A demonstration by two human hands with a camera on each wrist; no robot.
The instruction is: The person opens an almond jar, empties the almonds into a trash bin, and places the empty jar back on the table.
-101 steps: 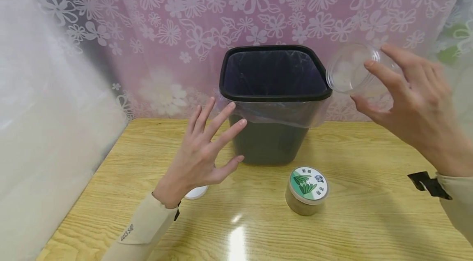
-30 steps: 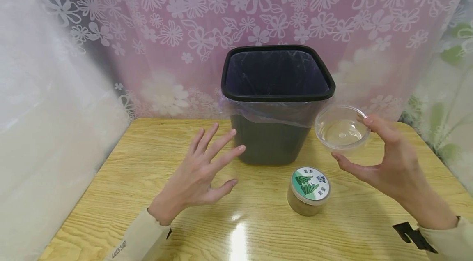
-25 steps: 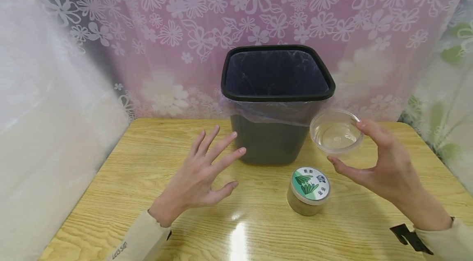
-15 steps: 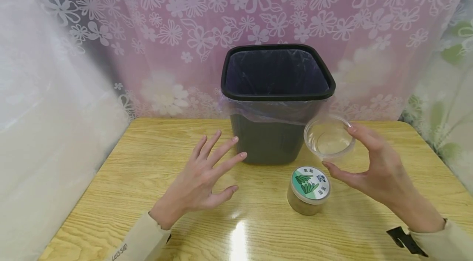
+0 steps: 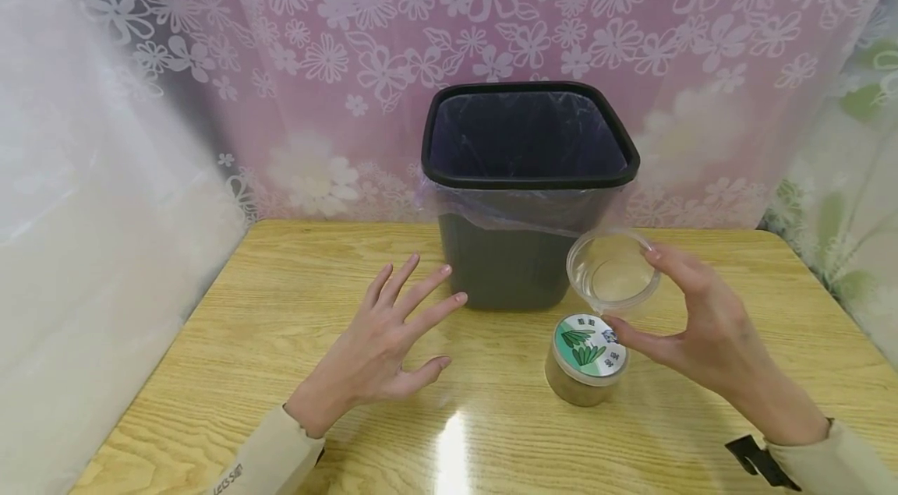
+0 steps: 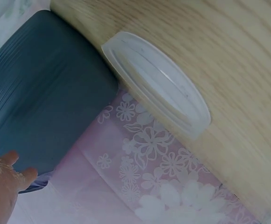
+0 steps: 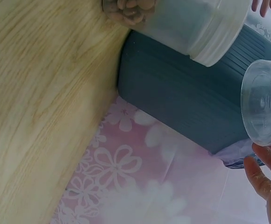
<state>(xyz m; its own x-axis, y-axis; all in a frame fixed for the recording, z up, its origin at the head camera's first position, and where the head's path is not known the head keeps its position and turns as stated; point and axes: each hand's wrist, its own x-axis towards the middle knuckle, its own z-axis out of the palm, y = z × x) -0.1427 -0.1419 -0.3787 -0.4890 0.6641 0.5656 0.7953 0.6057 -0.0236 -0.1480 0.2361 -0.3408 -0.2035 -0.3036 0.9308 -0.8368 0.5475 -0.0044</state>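
Observation:
My right hand (image 5: 708, 339) grips a clear round plastic tub (image 5: 612, 269) between thumb and fingers, tilted, its mouth facing me. Just below it a lidded jar (image 5: 588, 358) stands upright on the table; its top label is green and white with leaf drawings. In the right wrist view the jar (image 7: 187, 28) is see-through, with brown lumps at its bottom. My left hand (image 5: 375, 351) hovers over the table with fingers spread, holding nothing. A white round lid (image 6: 159, 84) lies on the table in the left wrist view, hidden in the head view.
Behind the jar stands a dark bin (image 5: 512, 269), lined with a thin plastic bag folded over its rim. A pink flowered curtain (image 5: 337, 129) hangs behind the wood-grain table (image 5: 231, 308); white sheeting (image 5: 105, 206) is at the left.
From beside the bin's rim, my right hand has brought the clear tub down, then left towards the jar. My left hand has lowered slightly, still spread. The jar and bin stay put.

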